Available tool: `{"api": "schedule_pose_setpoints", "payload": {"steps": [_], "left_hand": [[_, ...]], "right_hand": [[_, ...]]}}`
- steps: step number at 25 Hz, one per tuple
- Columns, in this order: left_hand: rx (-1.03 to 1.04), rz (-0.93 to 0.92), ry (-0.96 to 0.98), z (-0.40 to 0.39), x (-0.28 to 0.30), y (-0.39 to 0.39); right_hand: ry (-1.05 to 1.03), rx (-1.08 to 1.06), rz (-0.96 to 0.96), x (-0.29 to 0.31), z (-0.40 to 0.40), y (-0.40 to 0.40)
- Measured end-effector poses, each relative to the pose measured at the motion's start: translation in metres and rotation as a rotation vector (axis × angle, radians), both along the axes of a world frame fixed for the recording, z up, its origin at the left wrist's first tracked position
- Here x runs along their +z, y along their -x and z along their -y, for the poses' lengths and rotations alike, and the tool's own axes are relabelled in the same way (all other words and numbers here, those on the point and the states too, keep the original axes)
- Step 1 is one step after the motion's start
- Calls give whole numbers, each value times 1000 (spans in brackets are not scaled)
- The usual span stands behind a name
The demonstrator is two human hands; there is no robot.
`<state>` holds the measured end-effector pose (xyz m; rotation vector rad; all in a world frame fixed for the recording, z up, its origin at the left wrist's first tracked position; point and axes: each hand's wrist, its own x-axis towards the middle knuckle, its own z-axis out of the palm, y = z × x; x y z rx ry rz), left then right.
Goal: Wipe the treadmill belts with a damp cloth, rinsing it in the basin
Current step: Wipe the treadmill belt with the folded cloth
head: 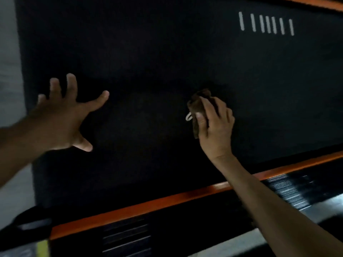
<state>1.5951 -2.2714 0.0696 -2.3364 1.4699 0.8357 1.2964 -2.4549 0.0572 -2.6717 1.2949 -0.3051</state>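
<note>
Brown cloth [199,108], bunched, lies on the black treadmill belt [148,52] right of centre, gripped by the right hand [215,125] with fingers curled over it. Left hand [65,115], fingers spread and holding nothing, hovers at left. Orange side rail [167,199] borders the near edge; white stripes [267,24] far right.

Your left hand [63,115] and right hand [215,127] are bare; both forearms show uncovered, no sleeves, rings or watch.
</note>
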Motion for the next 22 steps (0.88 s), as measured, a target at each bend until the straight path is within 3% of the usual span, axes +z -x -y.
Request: {"api": "schedule_pose_setpoints", "payload": {"steps": [5, 7, 10, 12, 15, 17, 20, 22], "left_hand": [[46, 48, -20, -5, -15, -5], [173, 14, 63, 9, -1, 12], [194, -38, 467, 54, 15, 97], [130, -220, 465, 101, 31, 169], [288, -326, 443, 158, 23, 239], [308, -272, 499, 197, 8, 275], [224, -57, 424, 237, -22, 323], [235, 61, 357, 246, -35, 333]], "right_hand": [[11, 10, -134, -22, 18, 52], [-1, -10, -159, -26, 18, 53], [-8, -10, -172, -26, 18, 48], [11, 20, -161, -20, 19, 45], [-62, 281, -120, -6, 56, 56], [-66, 307, -44, -2, 98, 84], [63, 62, 58, -9, 182, 157], [68, -86, 27, -12, 233, 212]]}}
